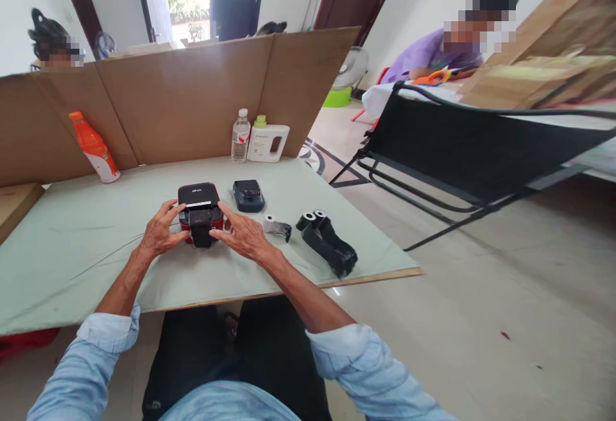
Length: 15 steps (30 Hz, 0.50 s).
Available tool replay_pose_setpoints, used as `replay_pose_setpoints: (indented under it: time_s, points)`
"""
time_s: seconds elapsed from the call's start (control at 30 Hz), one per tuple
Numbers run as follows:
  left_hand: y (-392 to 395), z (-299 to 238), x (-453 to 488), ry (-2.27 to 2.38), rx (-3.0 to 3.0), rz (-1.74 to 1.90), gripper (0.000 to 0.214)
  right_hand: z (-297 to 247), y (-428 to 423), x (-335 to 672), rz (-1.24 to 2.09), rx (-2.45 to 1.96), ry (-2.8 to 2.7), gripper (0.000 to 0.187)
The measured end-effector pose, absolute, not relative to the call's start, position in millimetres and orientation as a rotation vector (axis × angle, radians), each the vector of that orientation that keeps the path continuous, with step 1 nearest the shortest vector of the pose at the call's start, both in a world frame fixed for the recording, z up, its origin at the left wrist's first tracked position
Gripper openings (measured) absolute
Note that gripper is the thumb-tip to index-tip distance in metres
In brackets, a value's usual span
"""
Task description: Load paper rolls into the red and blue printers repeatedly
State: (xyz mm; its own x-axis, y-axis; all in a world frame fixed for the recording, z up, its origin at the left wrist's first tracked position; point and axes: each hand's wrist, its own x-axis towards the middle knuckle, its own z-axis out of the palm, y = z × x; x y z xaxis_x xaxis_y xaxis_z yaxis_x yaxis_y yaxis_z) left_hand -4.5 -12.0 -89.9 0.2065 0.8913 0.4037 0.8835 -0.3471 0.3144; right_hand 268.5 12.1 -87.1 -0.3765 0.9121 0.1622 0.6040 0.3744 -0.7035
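Note:
A black and red portable receipt printer sits on the table between my hands. A strip of black paper hangs from its front. My left hand grips the printer's left side, thumb low and fingers at the upper edge. On the opposite side, my right hand holds it the same way. Just behind my right hand is a smaller dark printer. To the right lie a small paper roll with a crumpled dark end and two rolls with long black strips.
A cardboard screen stands along the table's back. Before it are an orange bottle, a water bottle and a white jug. A black folding cot is at right. Other people sit beyond.

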Motion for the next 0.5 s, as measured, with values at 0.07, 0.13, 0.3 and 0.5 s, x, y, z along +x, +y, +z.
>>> replay_pose_setpoints:
  time_s: [0.07, 0.13, 0.3, 0.5]
  points:
    - [-13, -89, -2, 1.845, 2.435, 0.781, 0.069, -85, 13, 268, 0.67, -1.368, -2.213, 0.076]
    - [-14, -87, 1, 1.904, 2.436, 0.722, 0.068, -83, 13, 268, 0.612, -1.382, -2.28, 0.073]
    - [-20, -85, 8, 2.016, 2.401, 0.631, 0.069, -82, 15, 265, 0.519, -1.322, -2.299, 0.076]
    - [-23, -81, 15, 2.038, 2.343, 0.59, 0.072, -80, 20, 256, 0.508, -1.343, -2.387, 0.077]
